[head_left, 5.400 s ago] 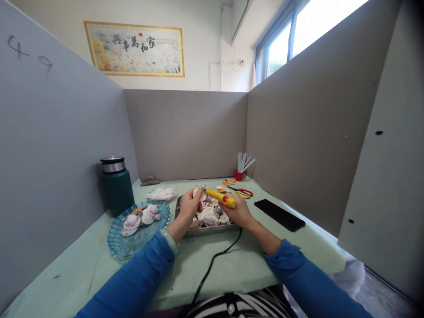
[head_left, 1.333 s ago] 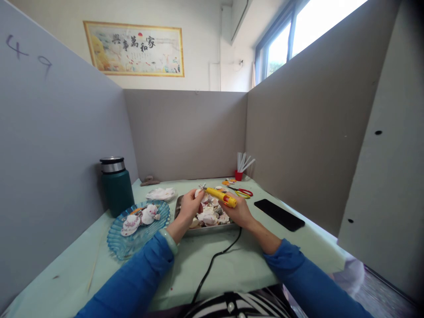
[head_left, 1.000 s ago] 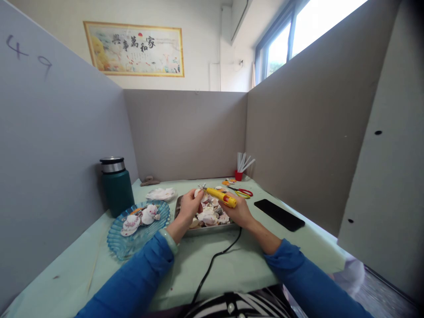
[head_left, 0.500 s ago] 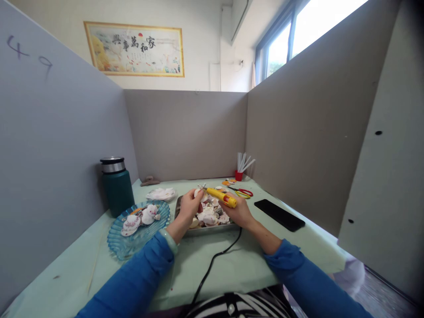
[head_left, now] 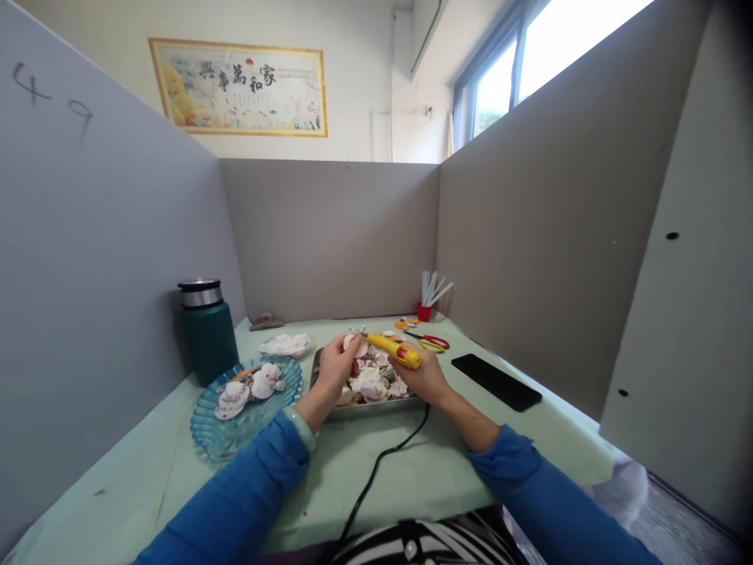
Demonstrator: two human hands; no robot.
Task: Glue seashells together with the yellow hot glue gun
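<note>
Over the tray of shells, my left hand (head_left: 334, 367) pinches a small whitish shell (head_left: 349, 343) with its fingertips. My right hand (head_left: 424, 378) is closed round the yellow handle of a soldering iron (head_left: 393, 348), whose black cord runs down to the table's front edge. Its thin metal tip points left and meets or nearly meets the shell; contact is too small to make out. Beneath both hands the metal tray (head_left: 370, 408) is heaped with white, pinkish and brown shells (head_left: 369, 384).
To the left are a blue glass plate (head_left: 205, 435) with joined shells (head_left: 264, 380), a green bottle (head_left: 210, 341) and a white crumpled bundle (head_left: 286, 345). On the right lie scissors (head_left: 434, 343), a black phone (head_left: 497, 382) and a red cup (head_left: 424, 312) of white sticks. Grey partitions (head_left: 335, 235) surround the table.
The shell in my left hand has turned slightly, so more of its pale face shows. Both arms and the soldering iron stay almost where they were.
</note>
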